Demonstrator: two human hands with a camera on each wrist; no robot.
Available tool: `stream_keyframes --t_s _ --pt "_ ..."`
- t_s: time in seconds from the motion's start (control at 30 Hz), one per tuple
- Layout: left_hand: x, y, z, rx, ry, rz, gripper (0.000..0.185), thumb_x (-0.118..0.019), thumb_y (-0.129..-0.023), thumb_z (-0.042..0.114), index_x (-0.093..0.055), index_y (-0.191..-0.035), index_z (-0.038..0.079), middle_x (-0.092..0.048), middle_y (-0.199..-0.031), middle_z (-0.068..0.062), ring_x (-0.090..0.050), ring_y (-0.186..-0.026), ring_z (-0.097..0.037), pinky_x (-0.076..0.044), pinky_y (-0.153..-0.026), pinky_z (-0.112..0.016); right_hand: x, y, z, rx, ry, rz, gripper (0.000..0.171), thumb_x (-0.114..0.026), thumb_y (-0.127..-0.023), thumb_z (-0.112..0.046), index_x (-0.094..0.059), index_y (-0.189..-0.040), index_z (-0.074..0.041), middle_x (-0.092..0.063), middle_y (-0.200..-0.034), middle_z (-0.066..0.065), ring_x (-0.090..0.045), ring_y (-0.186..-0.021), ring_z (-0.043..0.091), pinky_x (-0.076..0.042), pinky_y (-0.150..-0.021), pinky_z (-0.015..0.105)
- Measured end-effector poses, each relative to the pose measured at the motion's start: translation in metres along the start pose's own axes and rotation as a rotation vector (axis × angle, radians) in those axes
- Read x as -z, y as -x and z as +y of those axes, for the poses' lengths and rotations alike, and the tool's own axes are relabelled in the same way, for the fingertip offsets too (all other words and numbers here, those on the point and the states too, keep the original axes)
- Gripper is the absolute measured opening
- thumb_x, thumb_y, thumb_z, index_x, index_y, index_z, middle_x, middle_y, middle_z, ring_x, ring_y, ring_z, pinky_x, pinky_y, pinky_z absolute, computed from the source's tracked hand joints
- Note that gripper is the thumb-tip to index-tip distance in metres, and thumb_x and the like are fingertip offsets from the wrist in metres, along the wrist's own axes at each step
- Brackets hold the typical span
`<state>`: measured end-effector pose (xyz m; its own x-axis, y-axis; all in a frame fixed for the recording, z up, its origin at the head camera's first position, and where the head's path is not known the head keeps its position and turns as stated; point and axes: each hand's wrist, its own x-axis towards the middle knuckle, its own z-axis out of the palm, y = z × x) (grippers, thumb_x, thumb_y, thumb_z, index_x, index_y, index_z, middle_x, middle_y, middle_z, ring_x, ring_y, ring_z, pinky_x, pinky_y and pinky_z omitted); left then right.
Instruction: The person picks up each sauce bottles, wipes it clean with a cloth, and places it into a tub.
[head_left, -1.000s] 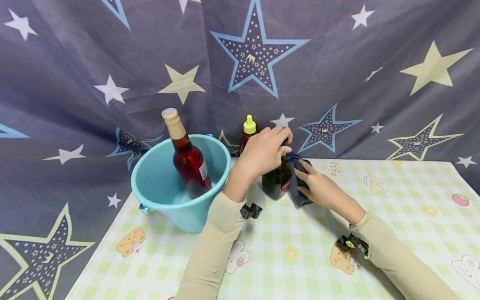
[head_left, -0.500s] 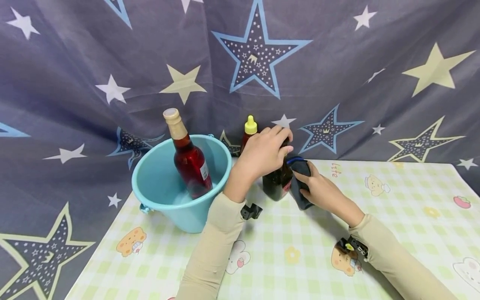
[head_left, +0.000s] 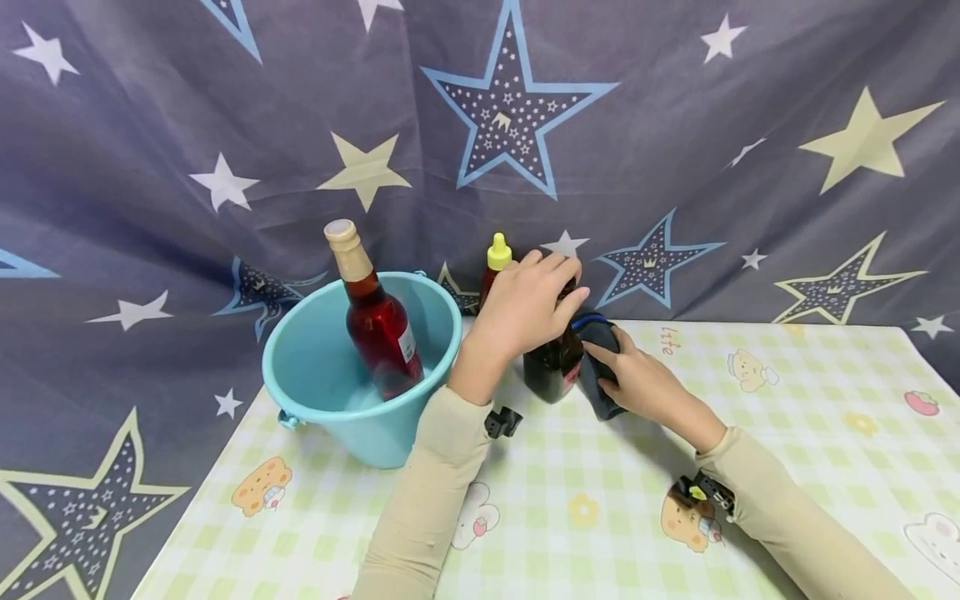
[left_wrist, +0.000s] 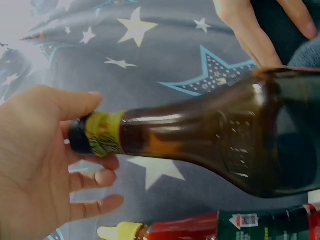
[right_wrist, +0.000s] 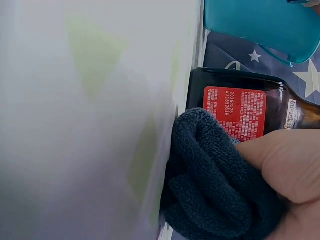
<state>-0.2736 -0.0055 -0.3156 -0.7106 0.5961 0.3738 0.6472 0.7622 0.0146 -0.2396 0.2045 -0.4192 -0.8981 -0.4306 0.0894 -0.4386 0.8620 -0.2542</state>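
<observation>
A: What are the hands doing?

B: The left hand (head_left: 525, 312) grips the neck of the dark bottle (head_left: 552, 364), standing mid-table right of the blue bucket (head_left: 360, 367). The right hand (head_left: 637, 379) presses a dark cloth (head_left: 600, 367) against its side.

A: How will it handle?

B: Probably heavy, slick, breakable glass; the neck is the surest hold. The cloth is soft.

A: Changed since a second ago?

B: Barely; the cloth sits slightly higher.

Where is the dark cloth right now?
In the head view, the cloth is mid-table, held by the right hand against the dark bottle, right of the bucket.
</observation>
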Motion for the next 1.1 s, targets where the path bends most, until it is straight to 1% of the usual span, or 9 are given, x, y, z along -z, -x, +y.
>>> stream_keyframes --t_s 0.3,0.43,0.5,0.53,0.67,0.8,0.87,0.97,1.1 --pt "-0.005 0.003 -0.003 -0.030 0.012 0.015 0.029 -0.048 -0.108 0.039 -0.062 -0.122 0.019 -0.063 -0.114 0.001 -0.057 -0.101 -0.021 -0.048 -0.084 -0.034 0.012 0.000 0.007 0.040 -0.089 0.010 0.056 -0.062 -0.095 0.005 -0.051 -0.149 -0.004 -0.034 -0.146 0.046 -0.053 -0.060 0.020 -0.041 -0.053 0.029" --pt "-0.002 0.003 -0.003 -0.014 0.014 0.011 0.028 -0.047 -0.108 0.037 -0.062 -0.125 0.020 -0.063 -0.121 0.002 -0.056 -0.104 -0.021 -0.048 -0.087 -0.035 0.033 0.000 0.011 0.102 -0.200 0.196 0.057 -0.065 -0.092 0.007 -0.053 -0.147 -0.003 -0.038 -0.148 0.040 -0.064 -0.103 0.044 -0.057 -0.084 0.052" --pt "0.000 0.003 -0.003 -0.007 0.018 0.008 0.028 -0.048 -0.108 0.037 -0.062 -0.126 0.020 -0.063 -0.122 0.003 -0.056 -0.105 -0.021 -0.048 -0.088 -0.035 0.045 0.001 0.013 0.122 -0.306 0.328 0.057 -0.067 -0.091 0.007 -0.054 -0.146 -0.005 -0.041 -0.150 0.035 -0.050 -0.130 0.050 -0.046 -0.104 0.063" --pt "0.000 0.003 -0.003 -0.005 0.022 0.007 0.028 -0.048 -0.108 0.036 -0.062 -0.126 0.020 -0.063 -0.122 0.003 -0.056 -0.104 -0.021 -0.048 -0.088 -0.035 0.051 0.003 0.013 0.124 -0.381 0.393 0.058 -0.068 -0.090 0.007 -0.056 -0.145 -0.006 -0.044 -0.151 0.031 -0.045 -0.138 0.047 -0.042 -0.111 0.059" --pt "0.003 0.001 -0.002 -0.003 0.043 -0.007 0.025 -0.047 -0.108 0.034 -0.061 -0.124 0.021 -0.062 -0.120 0.004 -0.055 -0.102 -0.020 -0.047 -0.087 -0.034 0.072 0.010 0.011 0.183 -0.873 0.538 0.058 -0.064 -0.092 0.013 -0.055 -0.146 -0.007 -0.053 -0.149 0.015 -0.054 -0.131 0.023 -0.048 -0.105 0.029" --pt "0.005 0.001 -0.001 0.004 0.056 -0.031 0.021 -0.047 -0.109 0.032 -0.060 -0.121 0.021 -0.060 -0.118 0.004 -0.053 -0.100 -0.020 -0.046 -0.087 -0.033 0.080 0.017 0.010 0.314 -1.455 0.416 0.055 -0.049 -0.098 0.016 -0.047 -0.150 -0.001 -0.057 -0.142 0.011 -0.066 -0.113 0.015 -0.058 -0.082 0.022" --pt "0.005 0.001 -0.001 0.010 0.060 -0.041 0.021 -0.047 -0.109 0.032 -0.060 -0.121 0.021 -0.060 -0.118 0.004 -0.053 -0.100 -0.020 -0.046 -0.087 -0.033 0.079 0.018 0.010 0.331 -1.596 0.307 0.054 -0.043 -0.101 0.013 -0.044 -0.152 -0.003 -0.059 -0.139 0.009 -0.069 -0.109 0.016 -0.060 -0.079 0.024" --pt "0.005 0.001 -0.001 0.017 0.071 -0.047 0.022 -0.047 -0.109 0.031 -0.060 -0.123 0.020 -0.061 -0.118 0.003 -0.054 -0.100 -0.020 -0.046 -0.088 -0.033 0.073 0.015 0.011 0.309 -1.655 0.169 0.053 -0.041 -0.104 0.009 -0.044 -0.153 -0.009 -0.060 -0.135 0.007 -0.070 -0.106 0.015 -0.060 -0.080 0.025" --pt "0.005 0.001 -0.001 0.026 0.074 -0.059 0.028 -0.047 -0.109 0.031 -0.059 -0.130 0.018 -0.061 -0.123 0.002 -0.056 -0.106 -0.020 -0.047 -0.092 -0.034 0.060 0.009 0.009 0.260 -1.593 0.068 0.056 -0.044 -0.104 0.008 -0.043 -0.155 -0.016 -0.061 -0.132 0.005 -0.071 -0.105 0.015 -0.061 -0.080 0.027"
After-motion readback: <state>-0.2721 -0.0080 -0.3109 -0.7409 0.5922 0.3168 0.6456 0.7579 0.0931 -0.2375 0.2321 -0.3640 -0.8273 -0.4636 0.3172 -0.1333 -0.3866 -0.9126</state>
